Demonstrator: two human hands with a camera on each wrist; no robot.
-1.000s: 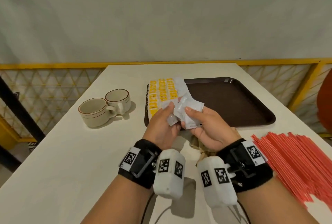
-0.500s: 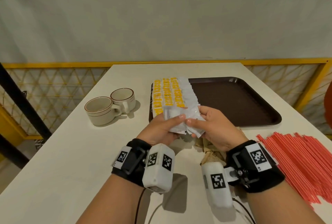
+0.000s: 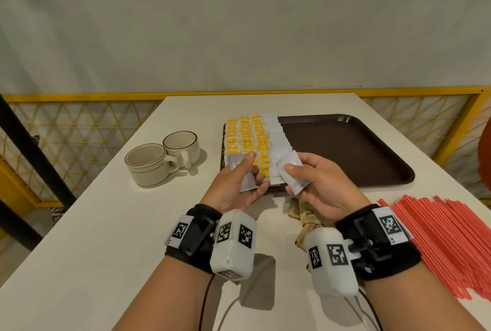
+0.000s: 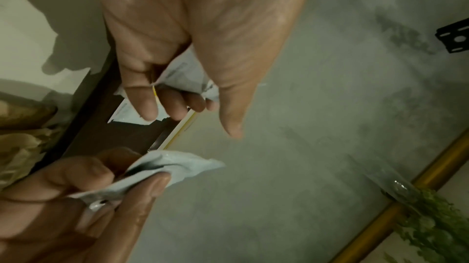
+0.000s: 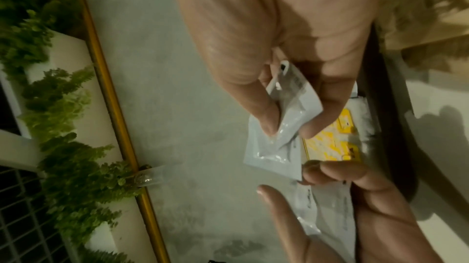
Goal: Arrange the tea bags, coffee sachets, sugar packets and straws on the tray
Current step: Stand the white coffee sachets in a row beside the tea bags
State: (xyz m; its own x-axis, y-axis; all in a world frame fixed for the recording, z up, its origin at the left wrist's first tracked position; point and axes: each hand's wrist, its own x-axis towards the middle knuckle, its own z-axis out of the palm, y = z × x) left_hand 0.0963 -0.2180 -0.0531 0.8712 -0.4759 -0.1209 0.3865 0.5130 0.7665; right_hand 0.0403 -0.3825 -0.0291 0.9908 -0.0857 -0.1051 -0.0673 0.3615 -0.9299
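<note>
Head view: the left hand [image 3: 233, 184] grips a few white packets [image 3: 243, 174], thumb laid over them and fingers curled beneath, just above the near left corner of the tray [image 3: 372, 150]. In the left wrist view its fingers [image 4: 149, 104] curl under the white packets [image 4: 182, 78] while the thumb stands off them, pointing away. The right hand [image 3: 318, 184] pinches a second small bunch of white packets [image 3: 288, 171] between thumb and fingertips — the right wrist view shows a glossy packet [image 5: 281, 126] crumpled in that pinch. The two hands are close together but apart, each with its own bunch.

Just beyond the hands, the left part of the brown tray carries rows of yellow sachets [image 3: 247, 139] and, beside them on the right, an overlapping line of white packets [image 3: 276, 134]. The rest of the tray is bare brown.

Under the right wrist a crumpled tan bag [image 3: 305, 213] lies on the worktop [image 3: 106, 224]. Red straws [image 3: 451, 237] lie in a loose heap on the worktop to the right, off the tray. Two cups [image 3: 162, 160] with brown rim lines stand touching each other left of the tray — both upright. A yellow railing [image 3: 79, 96] runs behind the worktop.
</note>
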